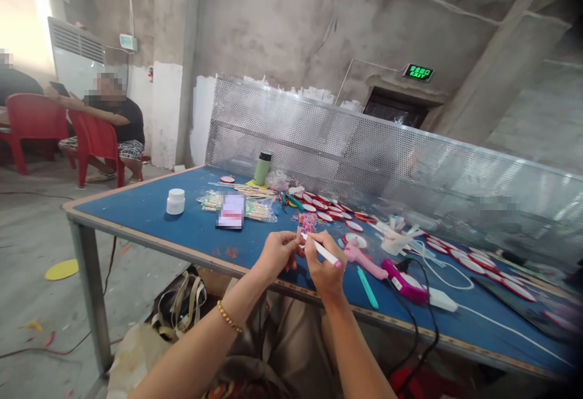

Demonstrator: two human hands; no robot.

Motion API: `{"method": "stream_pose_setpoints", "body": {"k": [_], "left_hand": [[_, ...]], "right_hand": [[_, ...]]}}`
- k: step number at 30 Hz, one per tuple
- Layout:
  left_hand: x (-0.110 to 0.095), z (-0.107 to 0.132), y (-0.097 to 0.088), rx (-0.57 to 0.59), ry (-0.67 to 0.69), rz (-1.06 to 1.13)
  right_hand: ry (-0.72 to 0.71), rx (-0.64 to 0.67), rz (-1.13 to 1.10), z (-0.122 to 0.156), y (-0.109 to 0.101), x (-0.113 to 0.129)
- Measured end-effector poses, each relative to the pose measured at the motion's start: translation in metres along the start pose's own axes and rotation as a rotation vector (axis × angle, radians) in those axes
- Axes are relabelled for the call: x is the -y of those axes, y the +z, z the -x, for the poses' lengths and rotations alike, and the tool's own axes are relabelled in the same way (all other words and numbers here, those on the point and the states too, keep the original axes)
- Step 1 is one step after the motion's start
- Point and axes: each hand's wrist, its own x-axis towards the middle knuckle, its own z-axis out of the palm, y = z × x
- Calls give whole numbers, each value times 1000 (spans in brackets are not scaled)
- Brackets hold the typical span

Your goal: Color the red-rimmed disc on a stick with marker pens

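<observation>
Both hands meet over the near edge of a blue table (150,217). My right hand (324,265) is closed round a white pen with a pink cap (324,254), held like a writing tool with its tip pointing toward my left hand. My left hand (277,252) pinches a small thin stick-like piece (299,227) between fingers and thumb; I cannot make out exactly what it is. A gold bead bracelet (228,317) sits on my left wrist.
On the table lie a pink glue gun (364,260), a teal stick (367,286), a magenta device with black cable (404,282), several red-rimmed round discs (328,211), wooden sticks (250,191), a white jar (175,201) and a green bottle (262,168). A person sits on red chairs (98,141) far left.
</observation>
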Motion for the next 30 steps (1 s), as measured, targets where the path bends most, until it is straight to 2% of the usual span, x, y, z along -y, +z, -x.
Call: {"method": "stream_pose_setpoints", "body": {"k": [10, 18, 24, 30], "left_hand": [[-1, 2, 2, 27, 18, -113], [-1, 3, 3, 18, 18, -134], [-1, 3, 2, 9, -5, -104], [-2, 4, 3, 5, -4, -137]], "right_hand": [[28, 7, -4, 2, 2, -1], [21, 23, 35, 0, 2, 1], [29, -20, 54, 1, 2, -1], [26, 19, 40, 1, 3, 0]]}}
